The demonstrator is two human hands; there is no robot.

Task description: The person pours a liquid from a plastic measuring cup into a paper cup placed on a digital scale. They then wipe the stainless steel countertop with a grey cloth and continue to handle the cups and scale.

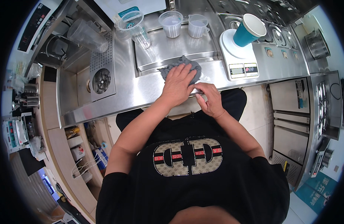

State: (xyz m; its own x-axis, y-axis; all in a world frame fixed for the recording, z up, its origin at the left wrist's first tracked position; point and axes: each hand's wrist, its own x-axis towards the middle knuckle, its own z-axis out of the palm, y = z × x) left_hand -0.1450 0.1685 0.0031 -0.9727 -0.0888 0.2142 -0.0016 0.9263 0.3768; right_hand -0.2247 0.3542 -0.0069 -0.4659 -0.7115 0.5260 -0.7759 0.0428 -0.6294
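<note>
My left hand [177, 84] lies with its fingers spread over a crumpled grey cloth [194, 69], pressing it on the front strip of the stainless steel counter [127, 93]. Close beside it, my right hand [211, 98] rests at the counter's front edge with fingers bent and no object visible in it. Behind the cloth is a recessed steel tray [177, 49]. To its right stands a white digital kitchen scale [230, 56] with a teal paper cup [243, 35] upright on its platform.
A clear plastic cup [172, 26], a measuring cup [198, 26] and a tall clear cup [139, 33] stand along the back. At left are a clear pitcher [89, 36], a rinser [101, 81] and a sink [76, 81]. Lidded steel containers [276, 35] line the back right.
</note>
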